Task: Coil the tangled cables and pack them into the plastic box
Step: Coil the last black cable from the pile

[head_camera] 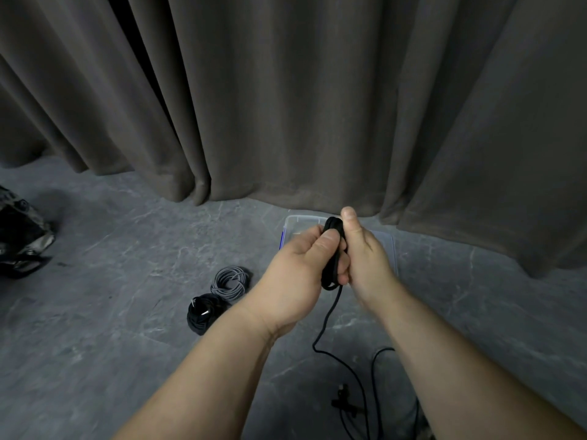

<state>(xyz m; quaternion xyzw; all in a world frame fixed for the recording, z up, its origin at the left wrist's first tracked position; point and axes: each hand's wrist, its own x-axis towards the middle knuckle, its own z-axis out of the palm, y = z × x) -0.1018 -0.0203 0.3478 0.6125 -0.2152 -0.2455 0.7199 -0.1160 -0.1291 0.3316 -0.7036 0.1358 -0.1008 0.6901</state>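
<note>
Both hands meet above the plastic box (293, 221): the left hand (297, 274) grips a black cable (332, 258) wound into a small bundle, and the right hand (368, 262) pinches it too. Left of them, a grey coil (229, 282) and a black coil (203, 312) lie on the floor (111, 312).

Black cable (332, 255). Beside the clear plastic box (293, 225) with its blue latch (281, 241): one grey coil (230, 282), one black coil (203, 312). Floor (127, 312): grey, marble-veined. Curtain (286, 90): plain grey-brown.
</note>
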